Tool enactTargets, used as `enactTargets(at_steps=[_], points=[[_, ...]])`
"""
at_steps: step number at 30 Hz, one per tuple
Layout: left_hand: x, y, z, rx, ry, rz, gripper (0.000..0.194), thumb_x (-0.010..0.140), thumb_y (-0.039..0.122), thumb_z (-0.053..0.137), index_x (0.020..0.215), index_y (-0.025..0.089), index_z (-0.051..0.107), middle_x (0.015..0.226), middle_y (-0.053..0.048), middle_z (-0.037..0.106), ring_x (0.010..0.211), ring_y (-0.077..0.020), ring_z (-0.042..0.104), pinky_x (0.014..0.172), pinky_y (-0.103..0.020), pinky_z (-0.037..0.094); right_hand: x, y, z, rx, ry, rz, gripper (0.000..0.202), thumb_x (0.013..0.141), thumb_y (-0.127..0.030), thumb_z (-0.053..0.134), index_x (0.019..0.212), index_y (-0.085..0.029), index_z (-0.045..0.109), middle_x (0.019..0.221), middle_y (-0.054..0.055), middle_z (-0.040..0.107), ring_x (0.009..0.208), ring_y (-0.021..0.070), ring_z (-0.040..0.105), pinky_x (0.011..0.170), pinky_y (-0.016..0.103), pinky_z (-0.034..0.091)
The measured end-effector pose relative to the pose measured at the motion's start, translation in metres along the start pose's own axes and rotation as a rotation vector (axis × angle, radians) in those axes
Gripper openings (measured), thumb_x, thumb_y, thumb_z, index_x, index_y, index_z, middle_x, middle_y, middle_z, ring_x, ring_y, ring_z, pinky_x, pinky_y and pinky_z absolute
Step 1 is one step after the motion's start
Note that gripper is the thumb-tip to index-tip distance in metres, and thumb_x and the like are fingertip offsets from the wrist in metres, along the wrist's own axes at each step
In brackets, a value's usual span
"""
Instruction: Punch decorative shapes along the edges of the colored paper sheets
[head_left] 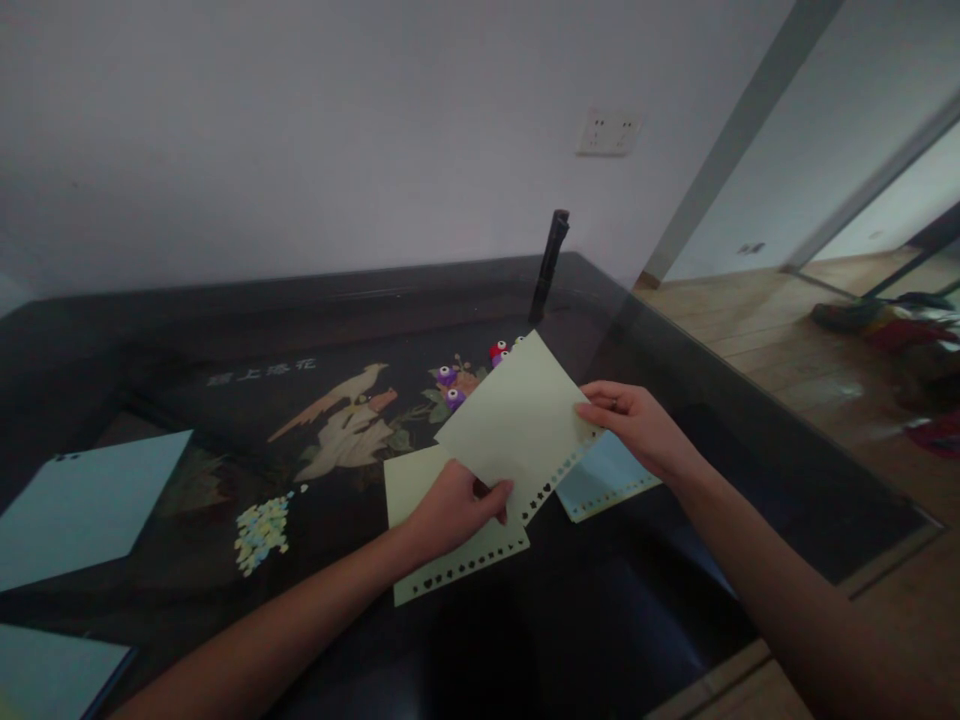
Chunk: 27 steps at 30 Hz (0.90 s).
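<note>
A pale green sheet of paper [517, 410] is held tilted above the table, with small punched shapes along its lower edge. My right hand [630, 420] pinches that sheet at its right side. My left hand [469, 505] is closed, thumb against fingers, at the sheet's lower left edge. Beneath the left hand lies another pale green sheet [465, 565], also punched along its near edge. Partly covered by the raised sheet and my right hand, a stack of blue paper [604, 475] with a punched edge rests to the right.
A heap of small paper cutouts [262, 530] lies on the dark table [337, 620] at left. Farther left are blue sheets [90, 510]. Purple craft punches [450, 385] and a red one [498, 350] sit behind the papers. A black upright object [550, 265] stands near the wall.
</note>
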<state>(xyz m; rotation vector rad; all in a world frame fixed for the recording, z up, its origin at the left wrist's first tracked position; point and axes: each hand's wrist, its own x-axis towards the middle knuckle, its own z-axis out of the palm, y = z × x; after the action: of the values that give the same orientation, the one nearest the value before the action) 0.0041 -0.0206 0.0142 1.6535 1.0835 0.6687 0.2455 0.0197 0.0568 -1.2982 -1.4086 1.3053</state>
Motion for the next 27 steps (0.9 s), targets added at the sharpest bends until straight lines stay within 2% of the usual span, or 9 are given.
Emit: enactTargets(at_steps=[3, 7, 13, 21, 27], points=[[0.003, 0.002, -0.009, -0.007, 0.000, 0.008, 0.019, 0.079, 0.033, 0.053, 0.080, 0.015, 0.060, 0.066, -0.005, 0.067, 0.057, -0.0174, 0.064, 0.056, -0.028, 0.052, -0.006, 0.005, -0.004, 0.015, 0.029, 0.048, 0.027, 0.067, -0.039, 0.074, 0.082, -0.018, 0.069, 0.073, 0.003, 0.072, 0.061, 0.0153, 0.064, 0.058, 0.027, 0.049], [0.010, 0.007, -0.027, -0.103, 0.168, 0.007, 0.022, 0.079, 0.033, 0.054, 0.091, 0.015, 0.057, 0.067, -0.002, 0.064, 0.055, -0.0158, 0.063, 0.054, -0.027, 0.051, -0.015, 0.012, -0.008, 0.088, 0.079, 0.115, 0.030, 0.064, -0.039, 0.077, 0.085, -0.019, 0.069, 0.075, 0.003, 0.072, 0.061, 0.0150, 0.064, 0.057, 0.026, 0.050], [0.018, 0.008, -0.041, -0.277, 0.161, -0.014, 0.023, 0.079, 0.028, 0.056, 0.098, 0.015, 0.053, 0.069, 0.000, 0.063, 0.049, -0.0107, 0.060, 0.051, -0.023, 0.050, -0.024, 0.023, -0.005, 0.079, 0.076, 0.170, 0.030, 0.063, -0.037, 0.077, 0.083, -0.017, 0.067, 0.072, 0.003, 0.072, 0.060, 0.0143, 0.064, 0.057, 0.025, 0.049], [0.020, 0.007, -0.044, -0.170, 0.199, 0.029, 0.014, 0.085, 0.026, 0.050, 0.085, 0.015, 0.060, 0.060, 0.002, 0.060, 0.054, -0.0106, 0.061, 0.055, -0.021, 0.050, -0.028, 0.025, -0.007, -0.019, 0.005, 0.149, 0.031, 0.067, -0.040, 0.073, 0.087, -0.017, 0.067, 0.082, 0.006, 0.073, 0.067, 0.0191, 0.066, 0.058, 0.029, 0.050], [0.034, 0.017, -0.028, -0.187, 0.131, 0.022, 0.016, 0.083, 0.027, 0.051, 0.087, 0.014, 0.061, 0.062, 0.000, 0.062, 0.054, -0.0120, 0.061, 0.057, -0.025, 0.052, -0.033, 0.016, -0.021, -0.084, 0.066, 0.121, 0.034, 0.068, -0.040, 0.072, 0.091, -0.017, 0.066, 0.084, 0.007, 0.072, 0.066, 0.0210, 0.066, 0.056, 0.030, 0.051]])
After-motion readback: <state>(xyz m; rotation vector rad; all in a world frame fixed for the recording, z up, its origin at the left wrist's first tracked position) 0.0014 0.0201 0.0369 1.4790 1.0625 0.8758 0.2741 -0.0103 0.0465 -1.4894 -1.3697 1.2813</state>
